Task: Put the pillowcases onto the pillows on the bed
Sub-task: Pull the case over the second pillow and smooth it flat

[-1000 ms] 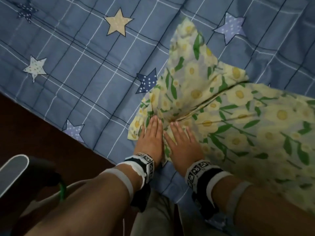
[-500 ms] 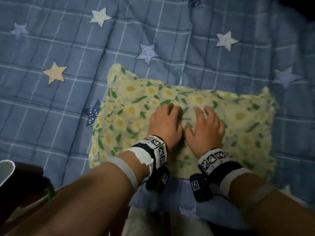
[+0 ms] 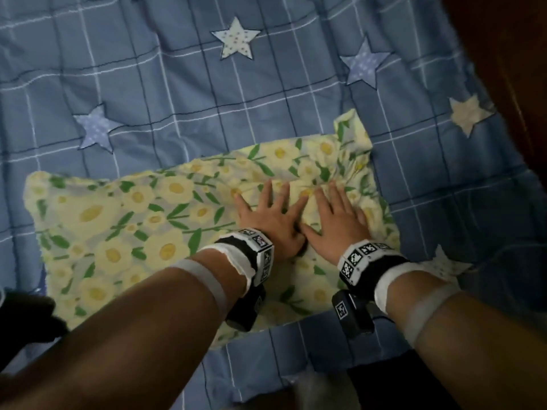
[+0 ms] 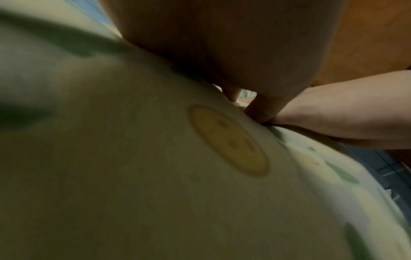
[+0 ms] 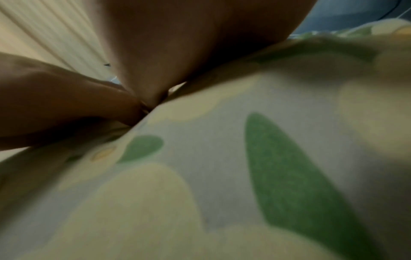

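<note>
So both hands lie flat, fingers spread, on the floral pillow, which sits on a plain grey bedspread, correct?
Not quite: the bedspread is blue checked with stars, as the head view shows. The rest holds: left hand and right hand lie flat, fingers spread, on the floral pillow.

Both wrist views blur the floral pillowcase (image 4: 155, 176); the pillow inside is hidden.

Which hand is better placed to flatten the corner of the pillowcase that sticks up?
Probably the right hand. It lies flat on the flowered pillowcase close below the raised corner, while the left hand is farther away.
</note>
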